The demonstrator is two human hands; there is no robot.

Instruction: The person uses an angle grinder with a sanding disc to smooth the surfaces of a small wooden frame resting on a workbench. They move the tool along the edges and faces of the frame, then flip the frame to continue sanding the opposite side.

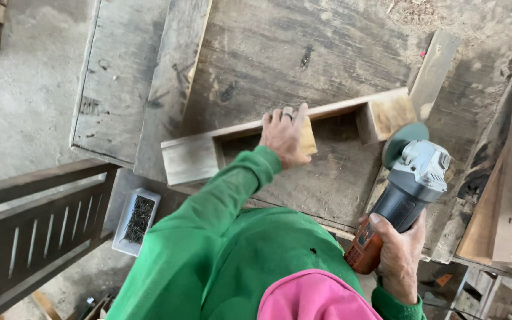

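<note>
Pressing down with the left hand [284, 136] on a long wooden frame [291, 133], fingers spread flat over its upper rail and a small pale block set inside it, a ring on one finger. Lying across the grey, weathered worktop [280, 53], frame open toward the body, with cross-pieces at either end and its right end just beside the sanding disc. Gripping in the right hand [399, 252] an angle grinder [407, 189], fingers wrapped tight round the dark and orange body, grey gear head and green disc [404, 142] pointing up at the frame's right end block [389, 115]; touching or just short of it, cannot tell. Crowding the right side, a stack of reddish-brown boards [505, 207], close to the grinder's head. Leaning from behind the frame's right end, a narrow plank [434, 71]. Running lengthwise on the worktop left of centre, a long grey plank [173, 83] with its lower end near the frame's left end. Sitting lower left on the floor, a white tray of dark nails [137, 220], beside a dark slatted wooden piece [37, 231]. Filling the foreground, green sleeves and a pink cloth.
</note>
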